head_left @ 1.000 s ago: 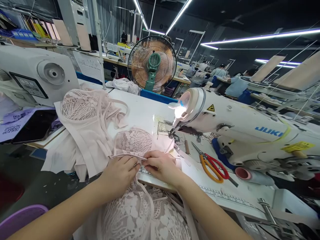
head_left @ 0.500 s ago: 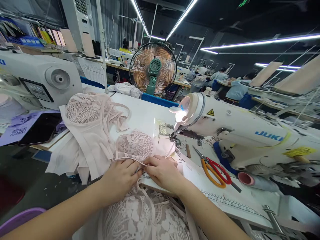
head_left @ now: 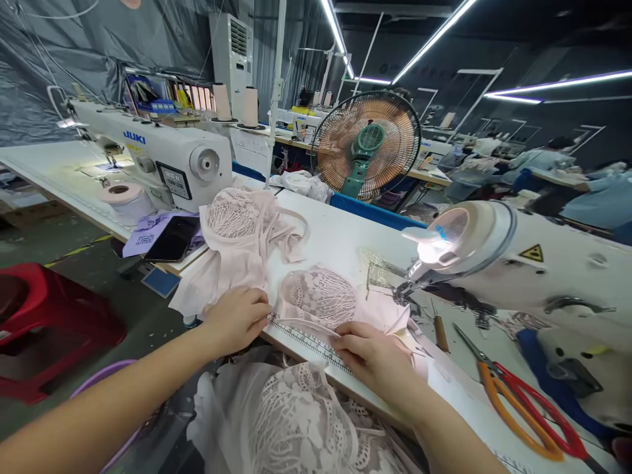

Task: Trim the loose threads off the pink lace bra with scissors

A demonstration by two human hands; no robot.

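A pale pink lace bra (head_left: 318,293) lies on the white sewing table with its lower edge toward me. My right hand (head_left: 372,352) pinches that edge near its right end. At the left end of the piece, my left hand (head_left: 239,320) has its fingers curled together beside the cup; what they grip, if anything, is hidden. A printed measuring scale (head_left: 309,340) runs along the table edge between both hands. Beyond my left hand lies a pile of finished-looking lace bras (head_left: 241,227). More lace garments (head_left: 301,415) hang below the table edge, over my lap.
A lit sewing machine (head_left: 469,237) stands at right. Near it lie an awl (head_left: 440,332), orange-handled scissors (head_left: 513,408) and a red-handled pair (head_left: 548,411). A phone (head_left: 172,238) rests at left by another machine (head_left: 168,158). A fan (head_left: 368,141) stands behind; a red stool (head_left: 54,322) is at left.
My view has turned left, bringing the stool and the whole left machine into sight. My hands, close together before, are now apart, with the left one further left along the bra's edge.
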